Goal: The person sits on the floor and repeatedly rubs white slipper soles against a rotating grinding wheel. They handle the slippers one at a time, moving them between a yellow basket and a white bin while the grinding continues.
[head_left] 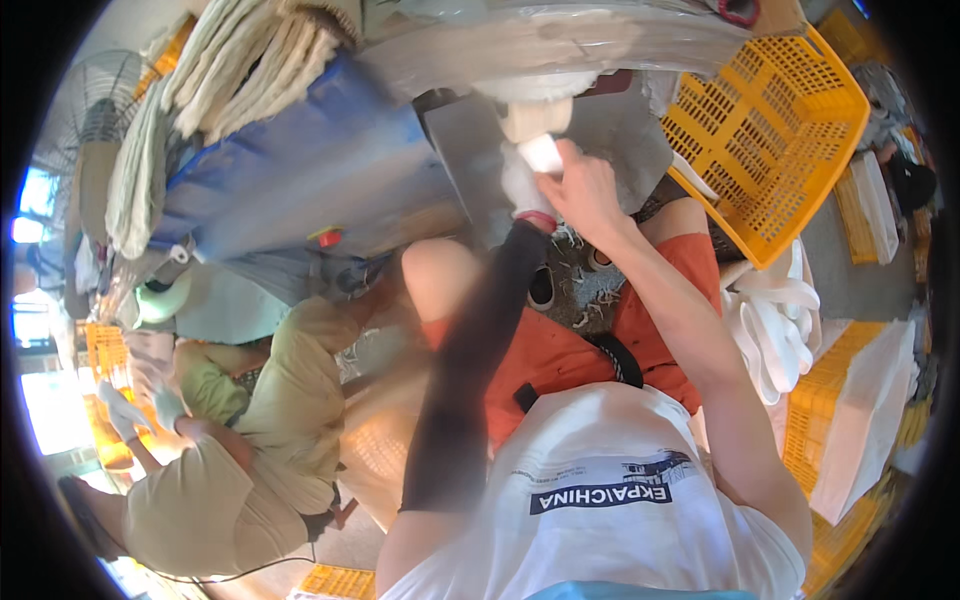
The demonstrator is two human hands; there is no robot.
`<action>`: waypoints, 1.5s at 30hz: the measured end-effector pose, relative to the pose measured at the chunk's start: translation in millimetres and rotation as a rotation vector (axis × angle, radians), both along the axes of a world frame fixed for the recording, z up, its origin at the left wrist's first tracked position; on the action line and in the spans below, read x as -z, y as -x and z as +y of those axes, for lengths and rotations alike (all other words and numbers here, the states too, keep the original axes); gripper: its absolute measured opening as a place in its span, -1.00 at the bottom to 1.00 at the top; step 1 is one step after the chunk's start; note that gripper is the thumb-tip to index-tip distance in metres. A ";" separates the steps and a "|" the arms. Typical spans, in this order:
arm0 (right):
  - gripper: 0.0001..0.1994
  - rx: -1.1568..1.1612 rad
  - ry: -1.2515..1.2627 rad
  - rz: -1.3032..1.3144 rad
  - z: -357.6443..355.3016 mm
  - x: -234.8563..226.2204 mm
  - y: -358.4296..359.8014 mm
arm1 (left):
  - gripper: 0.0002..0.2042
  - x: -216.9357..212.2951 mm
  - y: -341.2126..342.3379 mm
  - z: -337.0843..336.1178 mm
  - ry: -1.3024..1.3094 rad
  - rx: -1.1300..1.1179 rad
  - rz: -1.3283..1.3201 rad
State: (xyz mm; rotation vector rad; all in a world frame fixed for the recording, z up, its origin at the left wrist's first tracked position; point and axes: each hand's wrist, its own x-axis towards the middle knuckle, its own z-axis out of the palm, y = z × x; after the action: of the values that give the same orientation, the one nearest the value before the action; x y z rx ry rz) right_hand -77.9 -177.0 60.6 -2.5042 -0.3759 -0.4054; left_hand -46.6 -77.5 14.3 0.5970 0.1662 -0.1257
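Note:
My right hand [585, 192], bare, is closed with its fingers on a small white piece [541, 155], whose kind I cannot make out. Against it, my left hand [521, 184] wears a white glove with a red cuff, below a black sleeve. Motion blurs its fingers, so their hold cannot be told. Just beyond both hands, a cream block-shaped part [537, 119] juts out under a bulky white bundle [540, 87]. A grey metal surface [465, 140] lies around the hands.
At the right stands a yellow plastic crate [800, 185], with white fabric strips [770, 335] below it. Bundled cream strips [250, 65] lie on a blue-covered surface [320, 160] at the left. A co-worker [240, 470] in gloves sits at the lower left. White scraps [595, 300] litter the floor.

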 end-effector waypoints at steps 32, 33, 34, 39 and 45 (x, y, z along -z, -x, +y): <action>-0.48 -0.117 -0.172 0.083 -4.4 33.3 -3.7 | -0.51 3.9 -29.4 -7.3 0.051 0.082 0.026; -0.41 -0.204 -0.273 0.157 -11.5 21.3 1.5 | -0.51 -2.1 -28.0 -6.3 0.052 0.090 0.035; -0.35 -0.317 -0.372 0.194 -18.8 6.9 6.7 | -0.51 -9.3 -24.8 -4.7 0.049 0.093 0.041; -0.22 -0.326 -0.632 0.887 -61.0 -69.1 29.7 | -0.50 -38.1 13.9 13.1 0.112 0.077 0.077; -0.32 -0.181 -0.527 0.556 -59.3 -92.1 89.9 | -0.40 -32.9 19.0 36.9 0.020 0.048 0.095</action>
State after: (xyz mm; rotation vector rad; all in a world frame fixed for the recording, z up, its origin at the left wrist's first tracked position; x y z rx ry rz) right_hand -167.8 -236.3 152.7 -1.9370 -0.2278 0.2430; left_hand -65.5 -40.6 47.2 0.5755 0.2426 -0.2017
